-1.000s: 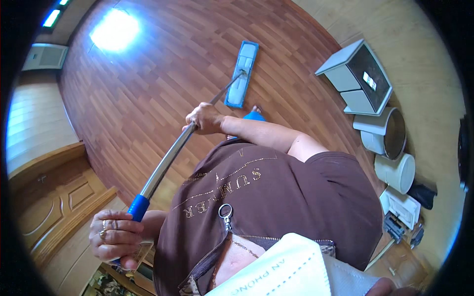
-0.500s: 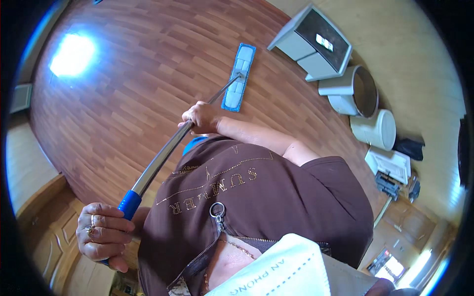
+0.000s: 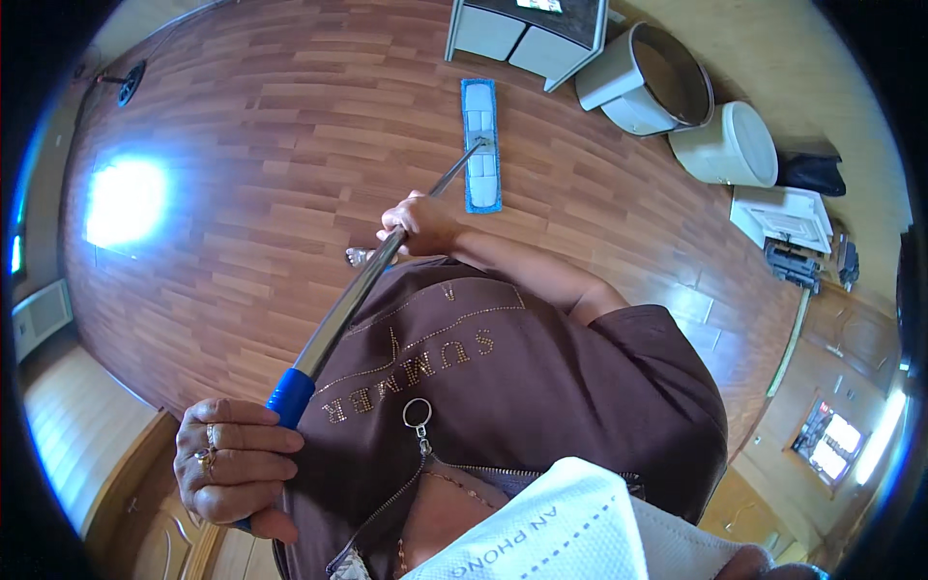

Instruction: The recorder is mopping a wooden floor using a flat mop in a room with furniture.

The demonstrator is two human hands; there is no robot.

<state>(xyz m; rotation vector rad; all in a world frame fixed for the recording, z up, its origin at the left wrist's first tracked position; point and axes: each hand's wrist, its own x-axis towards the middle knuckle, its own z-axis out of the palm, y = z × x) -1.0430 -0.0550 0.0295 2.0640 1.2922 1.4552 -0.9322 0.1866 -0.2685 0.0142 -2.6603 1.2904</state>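
Note:
A flat mop with a metal pole slants across my body. Its pad (image 3: 481,179), pale with a blue fringe, lies flat on the wood-look floor (image 3: 261,145) ahead of me. My left hand (image 3: 239,459), with rings on its fingers, is closed round the blue grip (image 3: 291,394) at the pole's upper end. Farther down, my right hand (image 3: 421,224) wraps the metal pole (image 3: 350,302) with its arm reaching across from the right. The lower pole runs from that hand to the middle of the pad.
Along the right wall stand a dark-topped cabinet (image 3: 541,43), a large round bin (image 3: 633,82), a white bucket (image 3: 730,145) and a white box-like item (image 3: 783,217). A round black fan-like object (image 3: 131,83) is at far left. Wooden doors (image 3: 159,541) stand at lower left.
My view and body have turned, so the cabinet and bins sit farther up and the fan-like object appears. The mop pad now points more straight ahead. Both hands keep their hold.

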